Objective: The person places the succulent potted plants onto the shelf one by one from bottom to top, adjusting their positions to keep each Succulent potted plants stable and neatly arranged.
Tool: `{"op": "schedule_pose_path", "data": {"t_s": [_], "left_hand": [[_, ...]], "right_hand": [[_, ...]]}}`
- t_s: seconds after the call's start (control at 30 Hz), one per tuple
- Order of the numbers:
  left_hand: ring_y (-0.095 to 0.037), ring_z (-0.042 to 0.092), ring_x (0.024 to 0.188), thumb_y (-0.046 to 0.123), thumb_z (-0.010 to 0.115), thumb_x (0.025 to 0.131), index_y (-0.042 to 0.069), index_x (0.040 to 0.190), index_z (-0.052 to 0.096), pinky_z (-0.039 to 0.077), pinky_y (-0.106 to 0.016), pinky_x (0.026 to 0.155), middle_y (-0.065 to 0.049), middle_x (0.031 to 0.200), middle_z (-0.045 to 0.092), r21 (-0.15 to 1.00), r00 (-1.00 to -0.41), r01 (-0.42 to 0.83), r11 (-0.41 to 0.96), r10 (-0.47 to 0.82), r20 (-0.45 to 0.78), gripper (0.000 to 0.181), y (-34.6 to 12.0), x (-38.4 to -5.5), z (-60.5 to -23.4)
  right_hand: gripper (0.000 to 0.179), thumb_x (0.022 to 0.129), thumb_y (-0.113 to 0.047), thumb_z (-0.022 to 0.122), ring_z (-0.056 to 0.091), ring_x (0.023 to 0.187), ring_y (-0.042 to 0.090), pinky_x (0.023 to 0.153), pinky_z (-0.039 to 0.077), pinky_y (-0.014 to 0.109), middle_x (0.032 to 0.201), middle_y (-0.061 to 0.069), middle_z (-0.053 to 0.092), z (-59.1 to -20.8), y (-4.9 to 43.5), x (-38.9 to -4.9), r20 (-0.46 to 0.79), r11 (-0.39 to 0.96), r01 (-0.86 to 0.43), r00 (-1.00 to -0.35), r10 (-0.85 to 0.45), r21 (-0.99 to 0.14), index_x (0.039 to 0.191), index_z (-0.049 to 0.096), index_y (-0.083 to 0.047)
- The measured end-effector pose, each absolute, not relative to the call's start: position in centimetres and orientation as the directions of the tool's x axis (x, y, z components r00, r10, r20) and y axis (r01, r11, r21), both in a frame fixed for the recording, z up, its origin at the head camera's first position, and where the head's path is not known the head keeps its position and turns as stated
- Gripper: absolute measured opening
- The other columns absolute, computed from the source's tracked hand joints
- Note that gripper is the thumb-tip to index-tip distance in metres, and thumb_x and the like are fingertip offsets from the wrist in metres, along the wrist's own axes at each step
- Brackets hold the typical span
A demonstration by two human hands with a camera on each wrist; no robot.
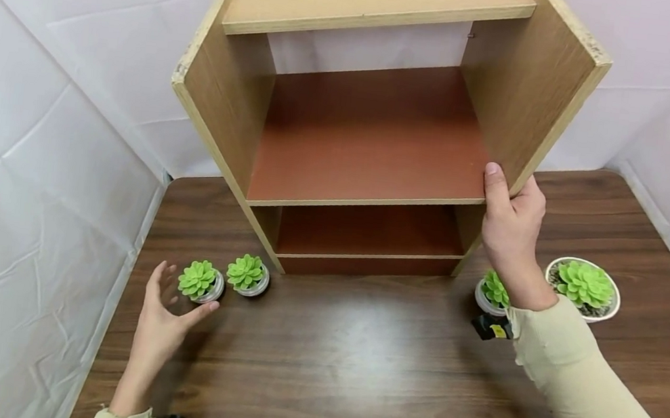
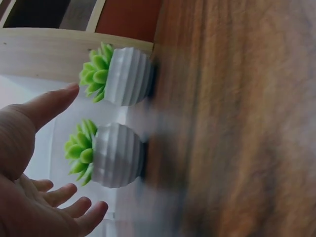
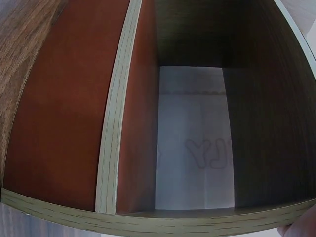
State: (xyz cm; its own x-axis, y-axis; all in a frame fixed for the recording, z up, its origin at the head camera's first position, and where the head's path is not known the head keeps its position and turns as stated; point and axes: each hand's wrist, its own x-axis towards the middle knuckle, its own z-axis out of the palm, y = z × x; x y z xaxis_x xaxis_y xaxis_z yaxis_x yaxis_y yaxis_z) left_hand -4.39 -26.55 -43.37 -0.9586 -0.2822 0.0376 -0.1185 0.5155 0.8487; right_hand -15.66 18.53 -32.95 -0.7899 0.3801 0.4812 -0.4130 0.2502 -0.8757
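A wooden shelf (image 1: 374, 124) with reddish-brown boards stands upright on the table. With its thumb on the inner face and its fingers round the outside, my right hand (image 1: 513, 234) grips the front edge of the right side panel. My left hand (image 1: 162, 320), thumb and fingers spread apart, is beside a small potted succulent (image 1: 198, 281) left of the shelf. In the left wrist view, a gap shows between that hand and the ribbed grey pot (image 2: 118, 155). A second potted succulent (image 1: 247, 275) stands closer to the shelf's lower left corner.
Right of the shelf is another small potted succulent (image 1: 493, 290), partly hidden by my right forearm. Beside it sits a larger succulent in a white oval pot (image 1: 584, 288). White sheeting (image 1: 52, 159) hangs behind and along both sides of the brown wood-grain table (image 1: 349, 367).
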Motion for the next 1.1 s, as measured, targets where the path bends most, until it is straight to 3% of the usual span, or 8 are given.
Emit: {"op": "schedule_pose_path", "data": {"t_s": [0.37,0.63,1.1], "left_hand": [[-0.042,0.038,0.131,0.017,0.085,0.079,0.001,0.155,0.012,0.034,-0.048,0.104,-0.023,0.152,0.027,0.874,-0.95,-0.2,0.443,-0.307,-0.062,0.107,-26.4,-4.6,-44.2],[-0.033,0.03,0.139,0.007,0.081,0.082,0.003,0.156,0.008,0.03,-0.04,0.108,-0.021,0.156,0.019,0.93,-0.948,-0.239,0.281,-0.275,-0.16,0.104,-26.3,-4.8,-44.8],[-0.027,0.025,0.141,0.0,0.078,0.083,0.004,0.156,0.013,0.026,-0.038,0.11,-0.015,0.157,0.019,0.961,-0.937,-0.238,0.138,-0.292,-0.19,0.098,-26.6,-5.1,-45.6]], "right_hand": [[0.031,0.099,-0.021,0.059,0.062,0.082,0.011,0.078,0.045,0.025,0.087,-0.005,0.067,-33.1,18.3,-15.9,0.486,0.215,-0.435,-0.779,0.397,-0.874,0.109,0.065,0.008],[0.031,0.099,-0.02,0.059,0.062,0.082,0.012,0.077,0.045,0.025,0.088,-0.005,0.067,-33.2,18.3,-15.8,0.497,0.218,-0.446,-0.769,0.403,-0.868,0.11,0.065,0.008],[0.031,0.1,-0.019,0.058,0.064,0.087,0.014,0.079,0.047,0.026,0.092,-0.001,0.068,-33.3,18.3,-15.9,0.498,0.19,-0.462,-0.772,0.395,-0.867,0.114,0.064,0.007]]}}
